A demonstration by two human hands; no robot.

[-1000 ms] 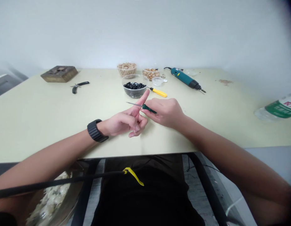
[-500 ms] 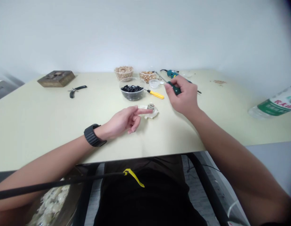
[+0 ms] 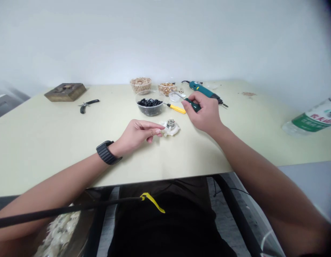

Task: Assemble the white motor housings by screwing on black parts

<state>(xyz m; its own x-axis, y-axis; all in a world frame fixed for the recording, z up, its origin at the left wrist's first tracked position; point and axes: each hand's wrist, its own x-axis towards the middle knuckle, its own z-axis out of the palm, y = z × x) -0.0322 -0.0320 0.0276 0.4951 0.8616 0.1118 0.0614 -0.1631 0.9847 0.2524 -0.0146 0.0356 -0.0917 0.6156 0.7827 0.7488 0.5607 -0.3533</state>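
A white plastic part with a round grey metal motor (image 3: 171, 124) in its middle lies on the table. My left hand (image 3: 141, 134), with a black watch on its wrist, pinches the left edge of the white plastic part (image 3: 174, 132) between thumb and fingers. To the right, my right hand (image 3: 204, 112) is wrapped round the dark green handle of a screwdriver (image 3: 192, 104). Its metal shaft points up and to the left, toward the small clear containers. The screwdriver is apart from the white part.
A clear bowl of black pieces (image 3: 150, 103) stands behind, beside a yellow-handled tool (image 3: 177, 108). Tubs of small tan parts (image 3: 141, 85) and orange parts (image 3: 167, 89) are further back. A teal rotary tool (image 3: 204, 91), black pliers (image 3: 87, 105), a metal block (image 3: 65, 92) and a bottle (image 3: 312, 119) lie around.
My left index finger has drawn back from over the motor, and the hand now pinches the part's left edge. My right hand has come slightly left and lower with the screwdriver, its shaft tilting flatter.
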